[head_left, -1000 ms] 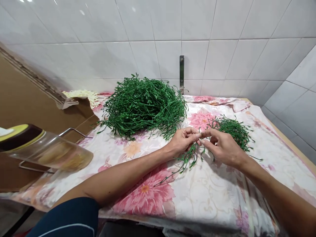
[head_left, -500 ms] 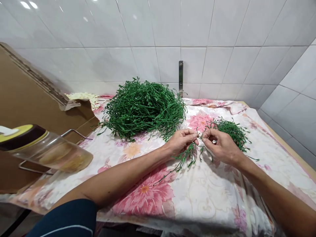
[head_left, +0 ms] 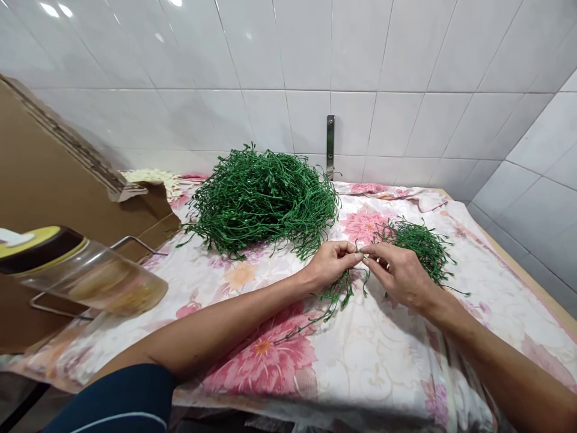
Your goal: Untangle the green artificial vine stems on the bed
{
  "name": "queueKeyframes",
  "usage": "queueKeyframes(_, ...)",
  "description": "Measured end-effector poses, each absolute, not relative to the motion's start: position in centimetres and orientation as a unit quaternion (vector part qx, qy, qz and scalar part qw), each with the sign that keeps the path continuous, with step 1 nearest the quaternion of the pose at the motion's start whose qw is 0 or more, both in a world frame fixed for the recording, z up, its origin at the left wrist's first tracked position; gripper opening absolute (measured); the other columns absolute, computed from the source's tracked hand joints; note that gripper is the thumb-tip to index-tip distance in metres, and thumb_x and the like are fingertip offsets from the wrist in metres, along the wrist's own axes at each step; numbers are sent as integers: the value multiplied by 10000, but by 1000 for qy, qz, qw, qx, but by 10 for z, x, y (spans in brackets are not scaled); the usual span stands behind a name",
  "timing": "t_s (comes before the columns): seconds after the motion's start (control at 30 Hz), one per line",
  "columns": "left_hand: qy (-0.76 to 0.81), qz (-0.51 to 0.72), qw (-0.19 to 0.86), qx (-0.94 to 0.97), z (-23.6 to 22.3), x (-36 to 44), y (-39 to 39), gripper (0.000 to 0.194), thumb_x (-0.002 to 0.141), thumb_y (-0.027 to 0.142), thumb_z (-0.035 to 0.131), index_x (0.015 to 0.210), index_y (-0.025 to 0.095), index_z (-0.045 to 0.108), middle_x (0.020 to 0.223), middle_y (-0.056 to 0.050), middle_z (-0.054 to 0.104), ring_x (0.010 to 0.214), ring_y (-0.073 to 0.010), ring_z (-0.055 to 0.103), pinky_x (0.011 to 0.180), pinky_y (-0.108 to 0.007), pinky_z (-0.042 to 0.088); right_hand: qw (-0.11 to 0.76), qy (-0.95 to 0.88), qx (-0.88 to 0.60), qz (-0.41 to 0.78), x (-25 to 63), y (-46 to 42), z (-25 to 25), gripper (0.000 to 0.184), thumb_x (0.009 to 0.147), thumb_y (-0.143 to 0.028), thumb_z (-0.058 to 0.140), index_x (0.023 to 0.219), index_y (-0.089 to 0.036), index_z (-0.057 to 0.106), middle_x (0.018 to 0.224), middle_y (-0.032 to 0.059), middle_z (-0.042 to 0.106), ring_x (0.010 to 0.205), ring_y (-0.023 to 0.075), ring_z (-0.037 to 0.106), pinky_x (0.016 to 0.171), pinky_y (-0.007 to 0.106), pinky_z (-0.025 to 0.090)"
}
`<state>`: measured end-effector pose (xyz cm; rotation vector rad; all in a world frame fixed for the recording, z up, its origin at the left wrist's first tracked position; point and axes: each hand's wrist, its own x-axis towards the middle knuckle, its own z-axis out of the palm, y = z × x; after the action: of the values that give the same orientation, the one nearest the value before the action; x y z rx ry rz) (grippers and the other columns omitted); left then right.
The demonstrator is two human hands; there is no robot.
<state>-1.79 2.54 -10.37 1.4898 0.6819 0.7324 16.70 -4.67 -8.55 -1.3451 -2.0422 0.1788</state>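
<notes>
Two hands meet at one grip. The left hand pinches one small bunch of sprigs between thumb and fingers; the sprigs hang below the grip, trailing toward the left forearm, too tangled to count. The right hand brings its thumb and forefinger to the left fingertips, right at the grip; whether they are closed on a stem, I cannot tell.

Two green heaps lie about: one large heap beyond and left of the grip, one small heap to its right, just behind the right hand. Well left of the grip are one bottle with a yellow-and-dark lid and one box. Beyond the grip, one bracket stands against the tiled wall. One flowered cloth spreads beneath it all.
</notes>
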Motion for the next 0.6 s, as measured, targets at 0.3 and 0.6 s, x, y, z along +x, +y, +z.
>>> queueKeyframes(0.3, 309, 329, 586, 673, -102, -15, 24, 389, 767, 493, 740, 717, 154, 555, 664, 32, 474, 619, -95, 407, 594, -241, 306, 322, -798, -509, 21, 172, -48, -86, 160, 1001, -224, 524, 1072, -177, 660, 909, 74, 687, 803, 201, 645, 746, 316, 484)
queueKeyframes(0.6, 331, 325, 589, 661, -91, -17, 17, 377, 736, 471, 756, 677, 140, 585, 650, 19, 484, 619, -96, 402, 583, -241, 303, 297, -812, -503, -5, 167, -52, -83, 193, 1032, -188, 470, 1024, -189, 662, 897, 74, 663, 806, 186, 632, 765, 293, 488)
